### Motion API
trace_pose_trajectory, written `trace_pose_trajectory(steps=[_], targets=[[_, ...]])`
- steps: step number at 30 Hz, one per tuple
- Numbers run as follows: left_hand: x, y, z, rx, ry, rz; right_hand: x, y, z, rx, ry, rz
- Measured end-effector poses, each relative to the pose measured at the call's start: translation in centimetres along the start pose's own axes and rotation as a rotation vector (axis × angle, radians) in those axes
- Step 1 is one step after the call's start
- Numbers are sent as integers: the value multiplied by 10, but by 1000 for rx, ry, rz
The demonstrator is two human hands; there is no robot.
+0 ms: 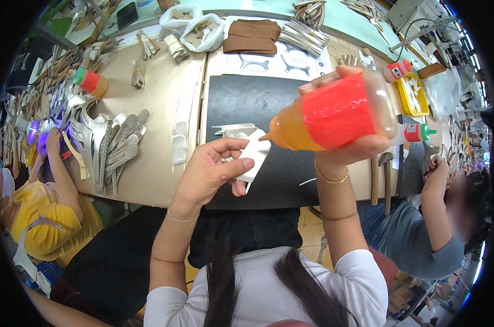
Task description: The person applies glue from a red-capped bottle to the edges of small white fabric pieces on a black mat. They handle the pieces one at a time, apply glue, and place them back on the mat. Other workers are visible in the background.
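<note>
Pinched in my left hand (217, 166) is a small white strap piece (256, 158), with a thin end hanging below my fingers. My right hand (361, 148) is wrapped round a squeeze bottle (334, 114) of amber liquid with a red label. The bottle is tipped on its side, and its nozzle (264, 137) meets the upper end of the white piece or is just over it; contact is hard to tell. Behind my left fingers, more white pieces (238, 129) lie on a black mat (247, 98).
Brown strips (252, 37) and bundled straps (304, 37) lie at the back beside a white plastic bag (195, 27). On the right are a yellow tray (412, 94) and hammers (387, 182). Pale and woven straps (113, 144) pile up at left. A co-worker sits on each side.
</note>
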State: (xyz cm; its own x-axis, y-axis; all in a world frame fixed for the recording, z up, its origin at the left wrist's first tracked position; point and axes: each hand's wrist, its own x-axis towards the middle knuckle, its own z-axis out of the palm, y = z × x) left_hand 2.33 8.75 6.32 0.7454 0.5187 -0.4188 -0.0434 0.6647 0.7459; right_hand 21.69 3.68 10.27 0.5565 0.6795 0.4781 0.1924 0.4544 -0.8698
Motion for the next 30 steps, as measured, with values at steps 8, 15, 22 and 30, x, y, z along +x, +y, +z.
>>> trace_pose_trajectory(steps=[8,15,22,30], targets=[[-3,3,7,44,50,28,-1,1,-3,1,-152,86],[-6,9,10,64,26,-6,-5,7,1,98,-162,153],[-4,9,9,59,21,-6,-6,6,-2,32,-145,165],[-3,2,3,24,12,17,1,15,-3,-20,-83,10]])
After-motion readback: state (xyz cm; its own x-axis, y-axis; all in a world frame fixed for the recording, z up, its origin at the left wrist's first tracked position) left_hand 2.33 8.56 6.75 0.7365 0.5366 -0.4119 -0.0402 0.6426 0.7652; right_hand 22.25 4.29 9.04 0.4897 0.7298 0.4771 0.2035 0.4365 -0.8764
